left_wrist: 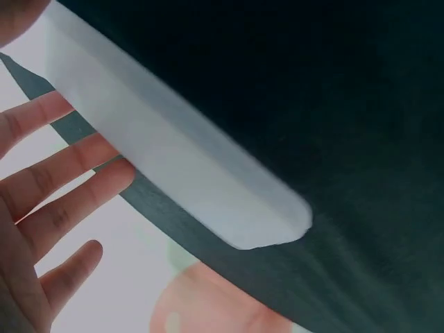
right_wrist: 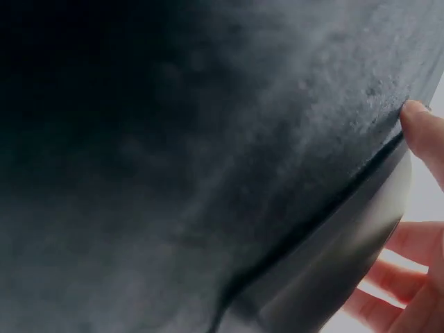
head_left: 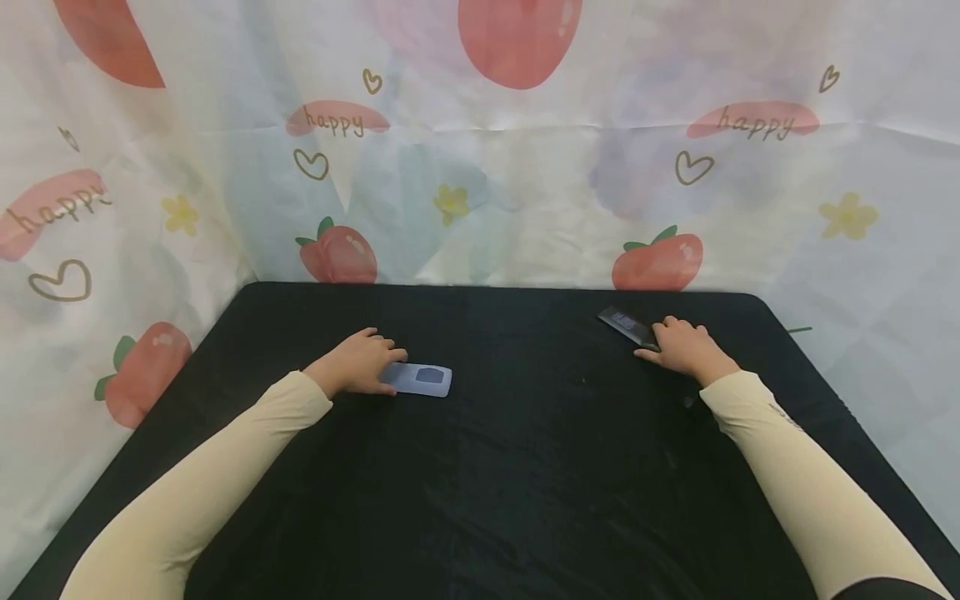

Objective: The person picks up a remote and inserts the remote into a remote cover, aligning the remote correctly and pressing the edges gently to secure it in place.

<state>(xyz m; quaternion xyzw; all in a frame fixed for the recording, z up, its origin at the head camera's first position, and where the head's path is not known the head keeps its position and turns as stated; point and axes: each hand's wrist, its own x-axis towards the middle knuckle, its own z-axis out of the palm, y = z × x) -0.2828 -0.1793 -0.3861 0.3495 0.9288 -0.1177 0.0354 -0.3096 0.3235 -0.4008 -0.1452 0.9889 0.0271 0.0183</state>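
Note:
On the left of the black table, my left hand (head_left: 360,362) pinches a pale remote control (head_left: 420,379) with a dark grey display window at its free end. In the left wrist view the remote (left_wrist: 173,152) runs diagonally, smooth and white, with the thumb on one long edge and the fingers at the other. At the back right, my right hand (head_left: 686,347) holds the near end of a thin, dark, oblong item (head_left: 624,323) with pale print. In the right wrist view this item (right_wrist: 333,257) looks glossy, between thumb and fingers; its exact kind I cannot tell.
A black cloth (head_left: 487,483) covers the table, whose back edge has rounded corners. Behind and along the sides hangs a pale curtain (head_left: 525,192) printed with fruit, hearts and the word "happy".

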